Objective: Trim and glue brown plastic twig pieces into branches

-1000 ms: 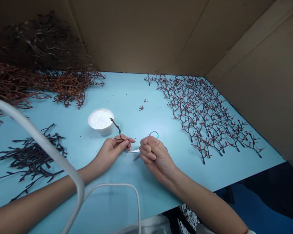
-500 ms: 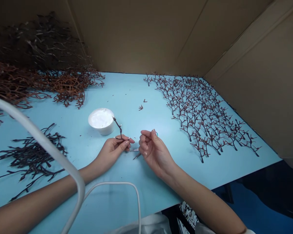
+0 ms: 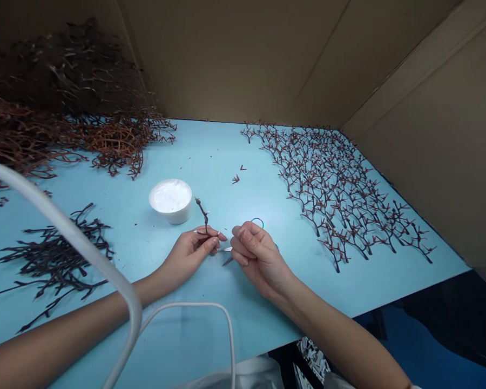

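Observation:
My left hand (image 3: 193,251) pinches a small dark plastic twig (image 3: 204,215) between thumb and fingers. The twig stands up from the fingertips, with white dabs on its side and tips. Just to the right, my right hand (image 3: 256,253) is closed, thumb pressed over curled fingers; anything inside is hidden. Under that hand lies a pair of scissors (image 3: 227,261) on the table, blades toward my left hand, the teal-edged handle loop partly covered. Beyond my left hand stands a white tub (image 3: 178,216) holding a white paste (image 3: 170,195).
Dark stems (image 3: 60,254) lie heaped at the left, with reddish-brown twigs (image 3: 113,141) piled behind them. Rows of forked branches (image 3: 328,183) cover the table's right side. Small brown pieces (image 3: 235,179) lie mid-table. White curved tubing (image 3: 105,270) crosses the near left. Cardboard walls (image 3: 235,59) enclose the back.
My right hand has closed more tightly, its thumb folding over the fingers. More of the scissors' handle loop shows. My left hand keeps hold of the twig, and the view has shifted slightly.

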The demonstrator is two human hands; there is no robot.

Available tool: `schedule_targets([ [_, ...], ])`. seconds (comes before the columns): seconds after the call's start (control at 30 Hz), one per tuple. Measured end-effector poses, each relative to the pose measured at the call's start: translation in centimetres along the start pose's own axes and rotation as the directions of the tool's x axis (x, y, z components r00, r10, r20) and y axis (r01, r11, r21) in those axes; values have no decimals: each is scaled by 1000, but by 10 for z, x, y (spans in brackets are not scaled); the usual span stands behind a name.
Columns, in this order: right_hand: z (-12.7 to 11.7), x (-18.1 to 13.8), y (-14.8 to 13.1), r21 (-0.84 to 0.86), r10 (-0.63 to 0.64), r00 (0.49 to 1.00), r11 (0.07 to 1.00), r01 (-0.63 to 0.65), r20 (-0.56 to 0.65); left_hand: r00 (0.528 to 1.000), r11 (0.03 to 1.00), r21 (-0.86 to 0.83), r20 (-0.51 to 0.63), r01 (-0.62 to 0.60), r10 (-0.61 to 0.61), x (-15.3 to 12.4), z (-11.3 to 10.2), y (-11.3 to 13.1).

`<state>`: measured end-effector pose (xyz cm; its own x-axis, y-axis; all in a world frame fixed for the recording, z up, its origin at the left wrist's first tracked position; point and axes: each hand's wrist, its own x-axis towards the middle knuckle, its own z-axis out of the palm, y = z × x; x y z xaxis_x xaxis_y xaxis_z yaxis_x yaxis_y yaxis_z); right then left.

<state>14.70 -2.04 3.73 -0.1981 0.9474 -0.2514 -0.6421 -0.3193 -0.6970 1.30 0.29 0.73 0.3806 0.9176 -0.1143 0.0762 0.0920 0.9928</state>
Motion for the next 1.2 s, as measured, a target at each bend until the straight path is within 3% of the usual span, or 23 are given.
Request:
schedule_targets([
  [0.57, -5, 1, 0, 72, 80, 997, 994, -80, 11, 1000, 999, 35, 18, 11, -12, 0, 0, -1],
  [1.2, -7, 4, 3, 70, -16, 999, 997, 20, -50, 1000, 999, 50, 22, 6, -7, 1, 1, -3],
])
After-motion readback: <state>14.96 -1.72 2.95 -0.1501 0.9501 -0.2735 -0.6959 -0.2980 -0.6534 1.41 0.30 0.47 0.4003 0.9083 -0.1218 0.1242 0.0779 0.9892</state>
